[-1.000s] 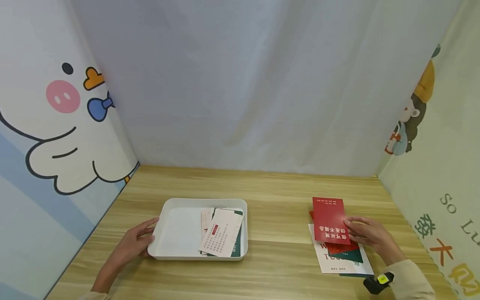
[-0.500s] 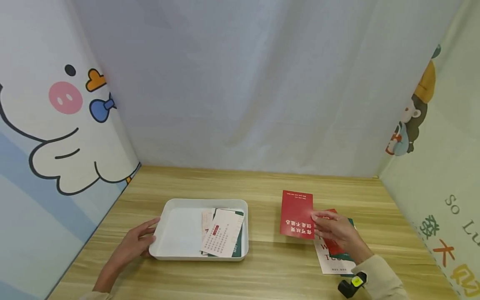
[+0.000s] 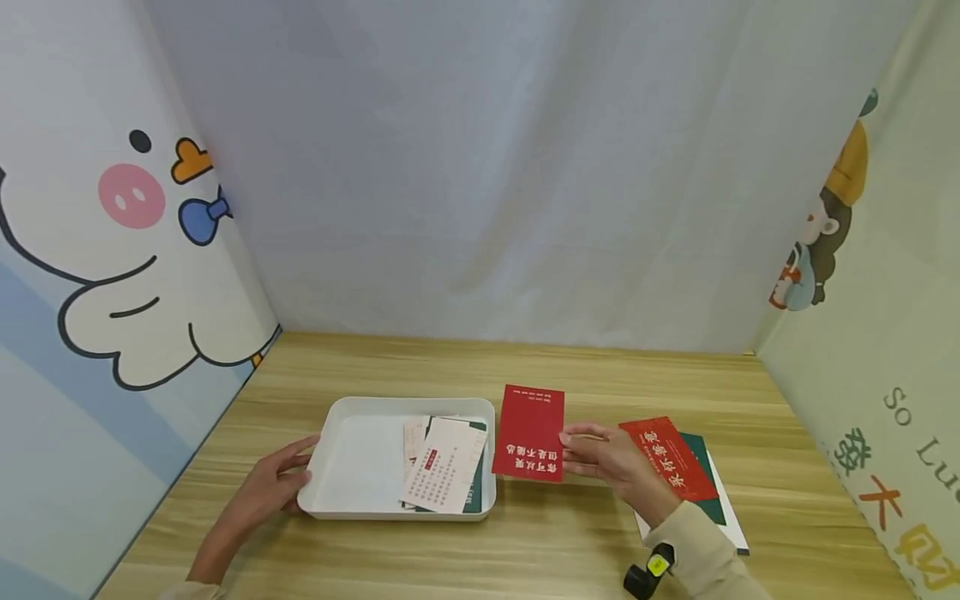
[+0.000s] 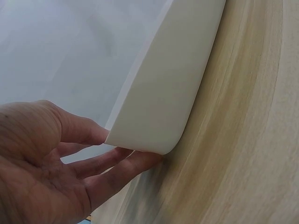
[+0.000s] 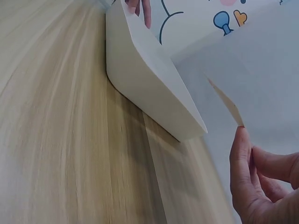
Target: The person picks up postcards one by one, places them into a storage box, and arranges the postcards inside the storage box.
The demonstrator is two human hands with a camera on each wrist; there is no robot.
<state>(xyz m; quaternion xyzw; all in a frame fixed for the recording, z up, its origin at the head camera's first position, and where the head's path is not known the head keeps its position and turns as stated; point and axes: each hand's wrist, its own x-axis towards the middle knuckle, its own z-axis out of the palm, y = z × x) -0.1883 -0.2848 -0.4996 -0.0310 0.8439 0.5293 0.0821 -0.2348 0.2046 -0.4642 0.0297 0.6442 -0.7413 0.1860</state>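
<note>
My right hand (image 3: 617, 465) pinches a red card (image 3: 529, 429) with pale printed characters by its right edge. In the head view this card is just right of the white tray (image 3: 356, 462); in the right wrist view it shows nearly edge-on, above table height. My left hand (image 3: 264, 493) holds the tray's left side, thumb at the rim and fingers against the outer wall (image 4: 161, 102). Inside the tray's right half lie several overlapping cards, a cream printed card (image 3: 446, 467) on top and a dark green card (image 3: 476, 487) partly covered.
On the table's right lies a loose pile: a red card (image 3: 671, 462) on top, a green card (image 3: 697, 450) and a white card (image 3: 731, 508) beneath. The wooden table (image 3: 555, 542) is bounded by a pale curtain (image 3: 480, 208) behind and printed cloths at both sides.
My right hand has carried the red card leftward from above the right-hand pile to beside the tray, uncovering the pile's other red card. My left hand stays at the tray.
</note>
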